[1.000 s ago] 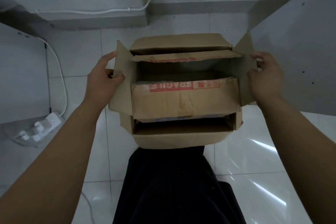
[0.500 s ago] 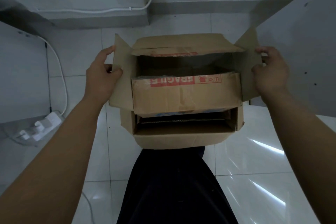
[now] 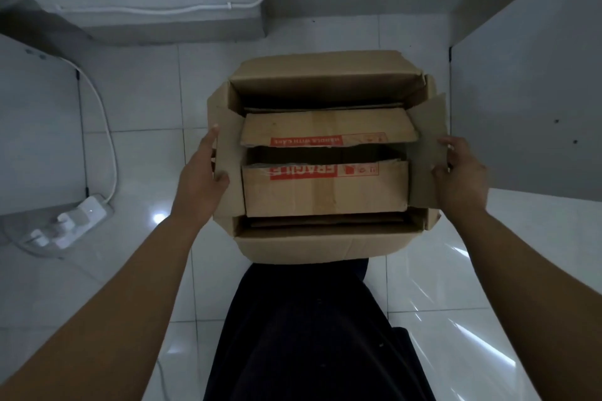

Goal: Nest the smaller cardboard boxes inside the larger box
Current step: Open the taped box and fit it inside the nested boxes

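Cardboard boxes were found already nested: the smaller box (image 3: 325,187), marked with red print, was seated inside the larger box (image 3: 322,244), which rested on the tiled floor (image 3: 140,101) just beyond the person's dark-clothed legs. Its side flaps were pinched, the left hand (image 3: 200,172) closed on the left flap and the right hand (image 3: 461,172) on the right flap. Whether further boxes remained could not be told. A power strip (image 3: 65,221) and cable lay well apart at left; nothing obstructed.

larger box (image 3: 293,246) | smaller box (image 3: 325,192) inside | left hand (image 3: 202,172), right hand (image 3: 462,176) grip side flaps
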Motion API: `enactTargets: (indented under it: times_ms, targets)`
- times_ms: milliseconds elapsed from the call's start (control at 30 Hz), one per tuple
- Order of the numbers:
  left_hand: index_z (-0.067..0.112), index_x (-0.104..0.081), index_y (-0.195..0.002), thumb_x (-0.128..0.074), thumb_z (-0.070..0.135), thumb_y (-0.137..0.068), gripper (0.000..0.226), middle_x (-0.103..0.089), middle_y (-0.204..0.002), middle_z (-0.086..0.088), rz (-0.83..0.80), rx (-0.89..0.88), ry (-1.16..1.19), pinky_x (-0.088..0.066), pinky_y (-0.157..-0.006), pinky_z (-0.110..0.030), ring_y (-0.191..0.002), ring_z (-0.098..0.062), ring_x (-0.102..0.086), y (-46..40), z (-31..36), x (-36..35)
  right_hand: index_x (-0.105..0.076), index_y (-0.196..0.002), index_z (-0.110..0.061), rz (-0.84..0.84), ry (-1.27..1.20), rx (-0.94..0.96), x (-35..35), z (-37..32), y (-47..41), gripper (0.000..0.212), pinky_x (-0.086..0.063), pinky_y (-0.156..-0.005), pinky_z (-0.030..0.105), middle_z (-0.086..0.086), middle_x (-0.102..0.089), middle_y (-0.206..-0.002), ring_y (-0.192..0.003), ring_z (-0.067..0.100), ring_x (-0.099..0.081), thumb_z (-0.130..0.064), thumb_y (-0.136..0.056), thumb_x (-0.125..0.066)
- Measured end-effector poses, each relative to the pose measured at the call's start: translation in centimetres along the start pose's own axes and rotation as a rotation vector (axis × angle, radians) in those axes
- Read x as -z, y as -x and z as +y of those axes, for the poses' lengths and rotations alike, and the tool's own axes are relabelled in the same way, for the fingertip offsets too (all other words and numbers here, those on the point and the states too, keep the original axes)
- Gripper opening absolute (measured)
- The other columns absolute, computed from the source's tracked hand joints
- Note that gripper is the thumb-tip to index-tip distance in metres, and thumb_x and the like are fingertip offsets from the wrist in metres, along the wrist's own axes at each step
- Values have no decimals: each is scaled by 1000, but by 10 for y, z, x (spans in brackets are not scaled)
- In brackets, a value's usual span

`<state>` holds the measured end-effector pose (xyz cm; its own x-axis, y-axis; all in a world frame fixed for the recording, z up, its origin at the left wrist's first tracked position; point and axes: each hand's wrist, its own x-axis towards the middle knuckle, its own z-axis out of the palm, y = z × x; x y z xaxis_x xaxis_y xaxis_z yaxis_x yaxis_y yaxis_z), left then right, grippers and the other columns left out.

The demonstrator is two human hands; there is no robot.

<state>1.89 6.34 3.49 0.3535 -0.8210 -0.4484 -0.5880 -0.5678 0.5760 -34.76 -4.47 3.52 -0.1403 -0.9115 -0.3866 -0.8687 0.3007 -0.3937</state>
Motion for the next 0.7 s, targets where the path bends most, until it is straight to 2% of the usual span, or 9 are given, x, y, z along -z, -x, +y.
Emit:
enactTargets:
  times_ms: [100,167,267,367,433,467,533,600,700]
  targets:
    - [18,-16,-150,-57,1,-86,77,-52,-122,-15,-33,-14,-140,-41,-84,-30,-105,-29,-51,4,-18,-13,-41,-133,-25,-43,81,11,-10,13,-1,45,-42,-61,21,18,-65,-106,-73,23,-56,-7,-92,-48]
    - [15,-14,-150,-58,3,-87,78,-50,-118,-17,-50,-24,-193,-38,-89,-33,-109,-31,-46,6,-26,-21,-38,-135,-30,-86,159,9,-15,21,0,47,-44,-60,28,19,-64,-97,-71,29,-58,-8,-94,-44]
    - [20,-18,-149,-63,12,-84,80,-40,-128,-21,-17,-17,-366,-36,-94,-41,-116,-36,-39,5,-30,-32,-33,-139,-33,-107,283,-14,-20,30,-2,51,-43,-56,32,22,-61,-91,-66,29,-54,-8,-95,-40]
    - [31,-21,-148,-64,18,-83,78,-23,-143,-24,41,60,-448,-30,-102,-50,-130,-40,-24,3,-31,-41,-34,-140,-30,-107,349,24,-24,34,-7,51,-47,-60,37,22,-61,-104,-75,35,-57,-8,-95,-41]
    - [34,-22,-147,-64,19,-84,77,-16,-147,-24,56,54,-494,-27,-105,-53,-135,-40,-16,0,-33,-45,-33,-141,-28,-128,377,80,-28,35,-12,51,-50,-68,42,19,-56,-121,-91,40,-59,-9,-94,-45]
    - [34,-23,-146,-64,19,-83,77,-14,-149,-23,61,41,-526,-25,-105,-53,-137,-40,-13,-2,-33,-47,-33,-141,-28,-147,391,97,-31,36,-14,52,-50,-76,46,18,-48,-135,-106,41,-55,-11,-94,-47]
    - [34,-28,-144,-64,18,-83,73,-10,-151,-22,69,20,-572,-23,-107,-55,-139,-41,-9,-5,-35,-50,-32,-142,-31,-180,447,118,-36,40,-19,55,-39,-100,53,13,-21,-156,-137,39,-30,-15,-93,-52]
    - [32,-33,-142,-63,18,-83,67,-8,-153,-22,75,15,-612,-18,-109,-55,-140,-42,-5,-8,-36,-54,-32,-141,-32,-183,537,144,-40,43,-24,56,-22,-112,55,13,-5,-159,-144,38,-10,-19,-91,-56]
    - [29,-39,-139,-63,21,-84,60,-7,-155,-21,87,4,-700,-6,-113,-54,-142,-42,1,-11,-38,-60,-34,-141,-33,-181,623,153,-47,45,-28,56,-12,-114,55,13,4,-159,-144,39,-2,-23,-91,-57]
